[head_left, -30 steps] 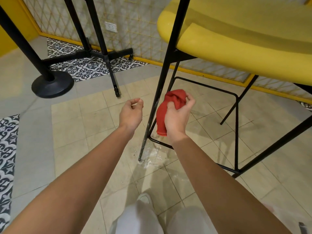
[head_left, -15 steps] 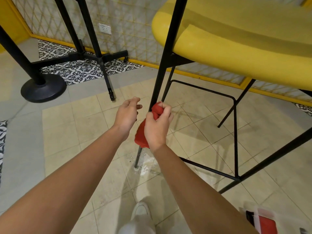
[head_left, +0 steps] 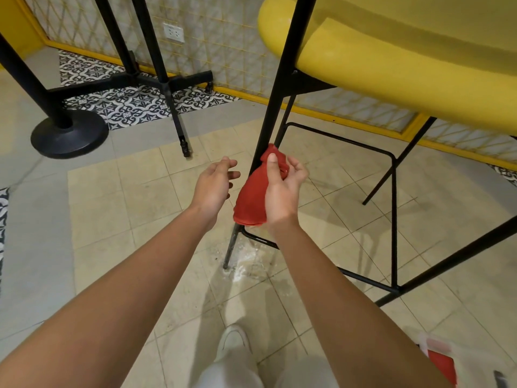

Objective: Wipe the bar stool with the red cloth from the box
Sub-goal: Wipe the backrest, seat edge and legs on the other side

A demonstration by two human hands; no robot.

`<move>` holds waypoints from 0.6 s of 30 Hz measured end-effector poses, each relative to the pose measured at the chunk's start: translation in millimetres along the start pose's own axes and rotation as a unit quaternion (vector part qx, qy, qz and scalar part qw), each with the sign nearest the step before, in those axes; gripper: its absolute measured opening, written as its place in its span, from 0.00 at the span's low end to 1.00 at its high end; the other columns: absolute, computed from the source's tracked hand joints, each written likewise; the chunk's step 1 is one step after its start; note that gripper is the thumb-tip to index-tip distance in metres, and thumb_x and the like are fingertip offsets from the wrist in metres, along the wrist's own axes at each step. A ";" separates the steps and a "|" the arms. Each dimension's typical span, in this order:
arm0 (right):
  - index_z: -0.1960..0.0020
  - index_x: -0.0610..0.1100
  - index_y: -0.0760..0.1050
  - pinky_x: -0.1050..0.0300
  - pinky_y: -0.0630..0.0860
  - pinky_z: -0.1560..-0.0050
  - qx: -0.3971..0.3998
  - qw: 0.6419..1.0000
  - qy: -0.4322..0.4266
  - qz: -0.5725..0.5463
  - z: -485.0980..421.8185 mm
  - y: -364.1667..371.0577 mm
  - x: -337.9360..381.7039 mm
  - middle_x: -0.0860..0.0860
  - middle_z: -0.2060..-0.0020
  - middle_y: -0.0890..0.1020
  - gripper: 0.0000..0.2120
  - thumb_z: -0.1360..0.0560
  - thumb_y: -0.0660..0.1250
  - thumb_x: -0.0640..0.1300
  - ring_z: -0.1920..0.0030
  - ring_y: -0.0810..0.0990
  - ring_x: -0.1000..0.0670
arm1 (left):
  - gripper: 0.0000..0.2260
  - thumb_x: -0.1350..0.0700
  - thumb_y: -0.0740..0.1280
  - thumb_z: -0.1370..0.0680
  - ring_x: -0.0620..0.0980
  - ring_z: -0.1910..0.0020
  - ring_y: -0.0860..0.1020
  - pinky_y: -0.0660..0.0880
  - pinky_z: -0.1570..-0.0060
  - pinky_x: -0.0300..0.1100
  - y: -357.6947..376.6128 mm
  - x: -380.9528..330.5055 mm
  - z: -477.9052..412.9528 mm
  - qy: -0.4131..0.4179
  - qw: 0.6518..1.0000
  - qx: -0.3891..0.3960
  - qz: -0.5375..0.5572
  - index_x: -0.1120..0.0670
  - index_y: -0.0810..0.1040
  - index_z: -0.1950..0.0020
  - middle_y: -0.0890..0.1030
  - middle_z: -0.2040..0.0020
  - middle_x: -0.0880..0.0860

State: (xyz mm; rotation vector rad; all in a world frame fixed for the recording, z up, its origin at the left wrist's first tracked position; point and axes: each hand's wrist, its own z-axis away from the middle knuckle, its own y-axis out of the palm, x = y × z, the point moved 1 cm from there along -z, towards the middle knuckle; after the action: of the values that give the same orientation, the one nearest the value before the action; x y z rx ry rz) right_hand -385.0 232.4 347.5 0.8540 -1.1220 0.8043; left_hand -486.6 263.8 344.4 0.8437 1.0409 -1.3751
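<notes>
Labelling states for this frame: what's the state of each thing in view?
red cloth: bunched, held against the stool's front leg.
right hand: grips the red cloth.
left hand: open, holding nothing, beside the leg.
bar stool: upright; white residue by its front foot.
box: mostly cut off, something red inside.
wall socket: nothing plugged in.

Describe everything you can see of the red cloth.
The red cloth is plain, soft-looking fabric, bunched at the top and hanging in loose folds below. The right hand grips it, thumb on its front, fingers curled behind. It covers part of the black stool leg. The open left hand is close beside it.
</notes>
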 end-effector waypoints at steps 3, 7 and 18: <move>0.44 0.50 0.65 0.60 0.71 0.53 -0.021 0.998 0.036 -0.043 1.2 5.7 -11.0 0.56 0.53 0.74 0.10 0.22 0.61 0.52 0.53 0.73 0.57 | 0.17 0.47 0.53 0.18 0.53 0.43 0.75 0.71 0.43 0.47 -0.7 7.0 -3.1 -0.013 1.000 -0.005 0.008 0.51 0.76 0.39 0.80 0.45 0.51; 0.40 0.49 0.68 0.57 0.73 0.51 -0.042 0.997 0.058 -0.007 0.6 12.2 -31.6 0.53 0.50 0.75 0.14 0.21 0.58 0.55 0.50 0.74 0.52 | 0.17 0.47 0.53 0.18 0.53 0.43 0.75 0.71 0.42 0.47 -0.8 18.4 -7.7 -0.031 0.999 -0.004 0.007 0.51 0.76 0.39 0.80 0.45 0.50; 0.45 0.53 0.66 0.65 0.72 0.57 -0.076 0.997 -0.012 -0.020 -1.6 13.7 -26.9 0.58 0.55 0.74 0.05 0.20 0.59 0.48 0.56 0.75 0.58 | 0.15 0.48 0.56 0.20 0.51 0.50 0.75 0.72 0.46 0.47 -1.4 27.7 -14.3 -0.047 0.998 -0.023 0.039 0.51 0.77 0.42 0.81 0.47 0.51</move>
State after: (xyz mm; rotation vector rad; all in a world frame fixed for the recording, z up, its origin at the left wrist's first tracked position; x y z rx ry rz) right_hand -402.8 237.0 323.5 0.7580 -1.1679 0.6689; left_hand -491.6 267.3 313.8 0.7707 0.9537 -1.3076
